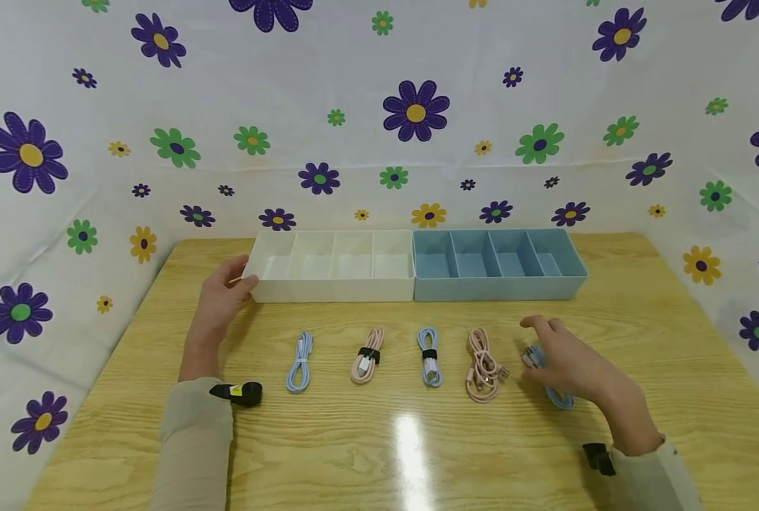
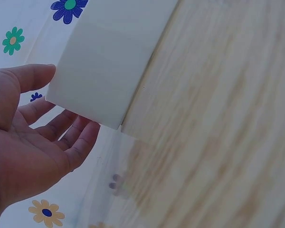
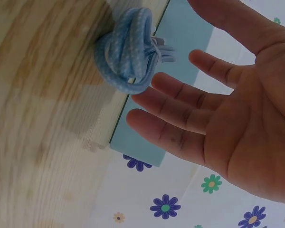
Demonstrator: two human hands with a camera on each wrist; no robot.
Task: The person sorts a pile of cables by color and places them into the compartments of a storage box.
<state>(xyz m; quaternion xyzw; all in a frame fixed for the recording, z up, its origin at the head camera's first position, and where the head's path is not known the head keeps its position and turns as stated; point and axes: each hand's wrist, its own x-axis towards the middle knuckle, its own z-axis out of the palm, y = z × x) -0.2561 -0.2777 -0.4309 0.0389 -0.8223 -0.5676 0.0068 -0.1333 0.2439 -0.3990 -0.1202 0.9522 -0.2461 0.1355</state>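
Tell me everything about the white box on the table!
The white box is a long, low tray that looks like plastic, split into four open compartments with nothing visible inside. It sits flat at the back of the wooden table, end to end with a blue box. The left hand touches its left end with open fingers.

Cables: 5 total on the tabletop, 3 blue (image 1: 299,362) (image 1: 429,356) (image 1: 554,387) + 2 pink (image 1: 368,355) (image 1: 481,363). Divider trays: 2 at 12 o'clock, 1 white (image 1: 331,287), 1 blue (image 1: 497,287), 4 compartments ea. Hands: 2, left (image 1: 221,301) + right (image 1: 567,362).
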